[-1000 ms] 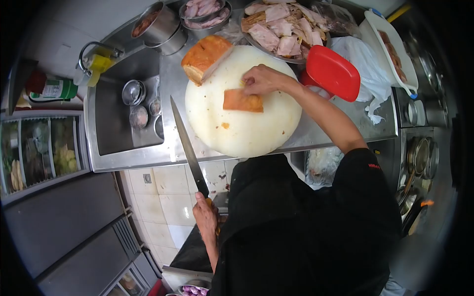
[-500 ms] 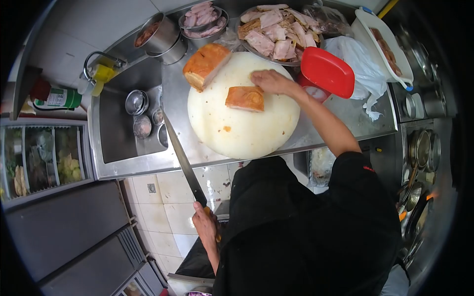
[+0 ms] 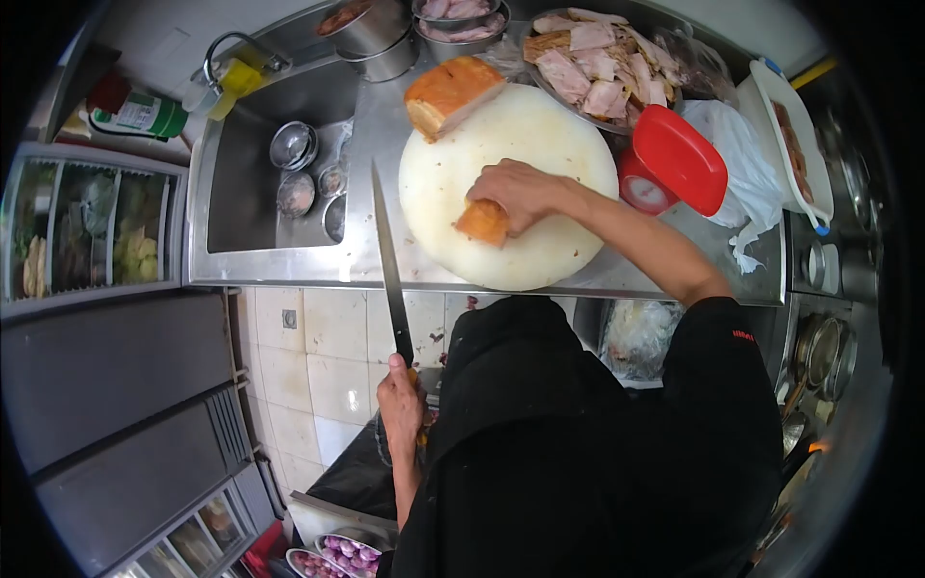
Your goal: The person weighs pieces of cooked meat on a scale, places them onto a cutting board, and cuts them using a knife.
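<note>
My left hand point(image 3: 401, 400) is wrapped round the handle of a long kitchen knife point(image 3: 387, 265). The blade points up and away, with its tip over the steel counter to the left of the board. My right hand point(image 3: 518, 193) grips a small block of orange-brown, roasted-looking meat point(image 3: 482, 223) from above, on the round white chopping board point(image 3: 462, 262). My fingers cover part of that block. A larger block of the same kind of meat point(image 3: 453, 93) lies at the board's far left edge, apart from both hands.
Behind the board stands a large bowl of sliced meat point(image 3: 602, 67). A red-topped scale point(image 3: 679, 159) and a white plastic bag point(image 3: 732, 159) are to its right. The sink point(image 3: 249, 217) on the left holds several small metal bowls. Steel pots point(image 3: 371, 43) stand at the back.
My right hand has come from the board's far right side onto the small meat block and closed on it. The knife stays in my left hand; the whole view has shifted.
</note>
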A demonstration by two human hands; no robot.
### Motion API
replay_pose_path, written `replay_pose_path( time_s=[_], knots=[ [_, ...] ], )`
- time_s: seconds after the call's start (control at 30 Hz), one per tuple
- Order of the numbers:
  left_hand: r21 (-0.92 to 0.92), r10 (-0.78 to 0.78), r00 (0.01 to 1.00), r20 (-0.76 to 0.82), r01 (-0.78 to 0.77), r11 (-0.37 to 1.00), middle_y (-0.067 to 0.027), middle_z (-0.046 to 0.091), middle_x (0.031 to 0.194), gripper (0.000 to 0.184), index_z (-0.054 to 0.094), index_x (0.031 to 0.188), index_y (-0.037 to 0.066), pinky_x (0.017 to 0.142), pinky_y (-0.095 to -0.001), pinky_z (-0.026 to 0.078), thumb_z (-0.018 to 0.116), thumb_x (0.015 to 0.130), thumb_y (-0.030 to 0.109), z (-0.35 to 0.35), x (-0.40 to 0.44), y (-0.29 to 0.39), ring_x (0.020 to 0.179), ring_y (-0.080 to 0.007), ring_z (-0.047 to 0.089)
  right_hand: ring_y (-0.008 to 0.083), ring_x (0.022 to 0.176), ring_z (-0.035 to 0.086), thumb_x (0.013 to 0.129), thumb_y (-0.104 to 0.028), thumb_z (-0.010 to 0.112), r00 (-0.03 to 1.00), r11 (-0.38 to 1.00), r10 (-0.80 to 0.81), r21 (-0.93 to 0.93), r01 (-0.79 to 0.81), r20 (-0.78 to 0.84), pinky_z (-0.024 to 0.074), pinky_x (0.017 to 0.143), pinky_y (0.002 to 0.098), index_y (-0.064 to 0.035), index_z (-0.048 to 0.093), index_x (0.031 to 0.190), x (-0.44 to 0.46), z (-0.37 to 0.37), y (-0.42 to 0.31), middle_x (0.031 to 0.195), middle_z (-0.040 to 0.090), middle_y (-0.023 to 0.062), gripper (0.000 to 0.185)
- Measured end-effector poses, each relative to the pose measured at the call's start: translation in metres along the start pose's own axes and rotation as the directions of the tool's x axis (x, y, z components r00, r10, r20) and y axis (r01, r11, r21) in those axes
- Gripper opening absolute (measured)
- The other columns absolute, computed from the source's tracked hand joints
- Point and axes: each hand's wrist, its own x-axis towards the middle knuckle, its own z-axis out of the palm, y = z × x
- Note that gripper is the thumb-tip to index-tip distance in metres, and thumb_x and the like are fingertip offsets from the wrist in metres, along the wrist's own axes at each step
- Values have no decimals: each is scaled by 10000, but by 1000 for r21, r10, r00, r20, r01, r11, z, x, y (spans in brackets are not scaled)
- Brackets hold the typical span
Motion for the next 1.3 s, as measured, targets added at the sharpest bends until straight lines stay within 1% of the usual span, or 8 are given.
replay_pose_path(
  time_s=[0.07,0.17,0.2,0.3,0.33,0.43,0.57,1.3],
  knots=[
    [10,36,999,7,-36,999,-27,453,536,711,511,660,12,442,-309,354,348,1030,597,1,-2,-2,476,-124,429,274,1071,596,636,-283,826,908,931,264,160,-328,326,462,879,372,-24,670,1034,16,-22,-7,1105,659,113,500],
    [-17,-78,996,43,79,997,-30,430,517,726,502,638,-1,445,-323,334,340,1037,584,5,-8,6,472,-122,421,305,947,627,675,-365,810,936,872,213,377,-311,280,487,793,375,16,661,900,15,-12,17,1012,670,150,467],
    [57,44,999,31,-46,997,-95,450,531,734,518,669,-41,501,-377,379,343,1042,566,6,1,-9,508,-176,479,340,903,648,670,-328,780,971,948,192,230,-221,142,504,791,400,26,650,1007,13,-7,18,996,677,193,506],
    [141,55,995,78,-66,988,-195,507,585,720,556,738,-75,606,-446,429,343,1045,541,12,5,-15,577,-314,530,376,970,647,688,-297,737,931,926,333,237,-294,-148,504,858,412,30,619,1108,0,-4,-15,1059,671,232,546],
    [220,35,994,108,-58,974,-309,588,713,718,602,795,-87,723,-511,453,333,1046,530,12,4,-5,723,-485,577,367,1042,653,660,-308,742,916,923,367,186,-337,-161,515,912,421,5,551,1301,-1,0,-22,1122,670,235,738],
    [266,105,986,126,-136,954,-365,613,812,725,626,809,-94,778,-549,454,334,1045,526,14,5,13,844,-562,573,367,1053,650,651,-263,746,770,806,592,178,-565,-238,513,913,423,2,562,1258,-1,13,-60,1120,670,233,688],
    [333,99,976,192,-160,929,-395,605,841,725,636,803,-113,818,-572,456,355,1044,510,13,13,31,904,-569,584,402,1002,641,656,-189,754,875,945,324,92,-313,-360,506,861,462,15,540,1112,-2,27,-34,1007,666,222,544],
    [347,260,952,162,-302,888,-400,604,805,723,635,770,-101,781,-603,454,333,1054,491,67,38,76,840,-586,581,399,873,660,622,-166,730,753,897,429,134,-422,-499,528,781,463,-10,610,1006,2,38,-44,914,671,199,431]
  ],
)
